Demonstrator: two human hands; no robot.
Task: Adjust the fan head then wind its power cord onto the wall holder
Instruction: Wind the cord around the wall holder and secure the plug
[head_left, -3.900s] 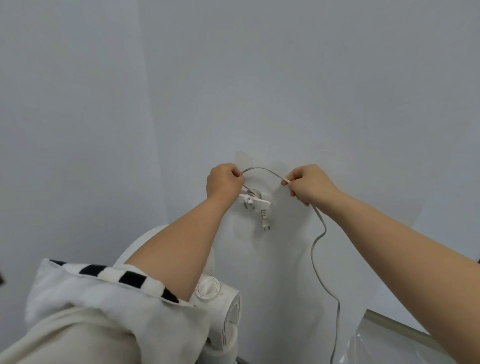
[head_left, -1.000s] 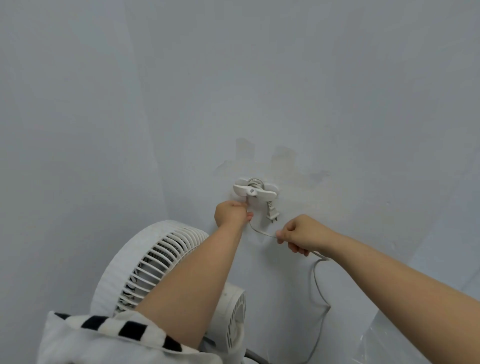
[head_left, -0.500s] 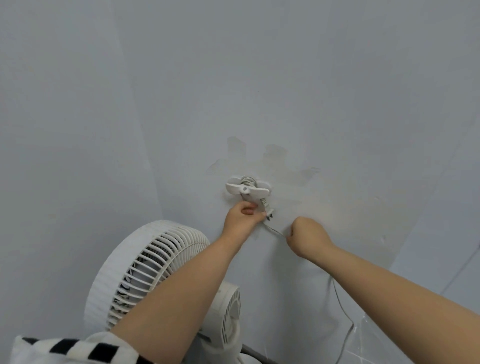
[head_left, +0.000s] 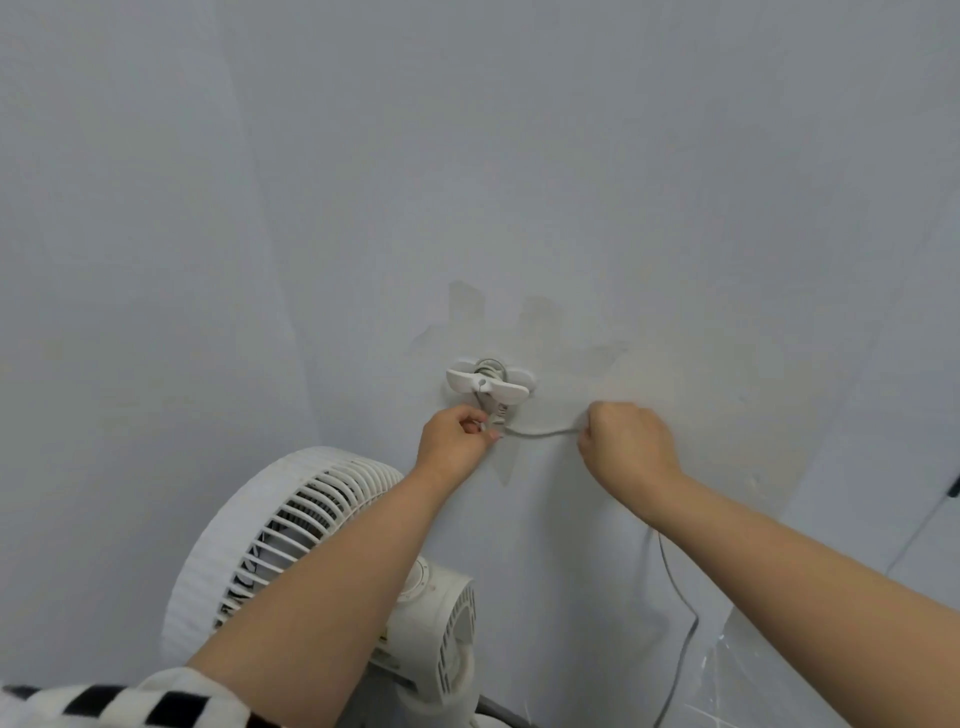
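Mid-winding, by the look of things: fan head (head_left: 280, 545) seemingly dealt with, standing low at left beneath the arms; power cord (head_left: 540, 432) only partly taken up, a few turns showing round the middle of the wall holder (head_left: 488, 382), plenty of slack trailing down the wall (head_left: 675, 208) at lower right.

Left hand (head_left: 457, 439) just under the holder, pinching the cord right at the plug (head_left: 497, 415); hard to tell which of the 2 is actually between the fingers. Right hand (head_left: 626, 441) curled into a fist round the cord, off to the right of the holder and about level with the left.

Between the 2 hands, a short run of cord lying nearly level along the wall, sagging a little, long axis left to right. Holder stuck flat to the wall, long axis also left to right, 1 wing out to each side. Fan head with grille facing left and somewhat up, away from the holder, motor housing (head_left: 441, 613) toward the wall.

Next, probably: carry the right hand's length up and over the holder for another turn, feeding slack through the fist, keeping the line snug, left hand pinning the plug end against unravelling
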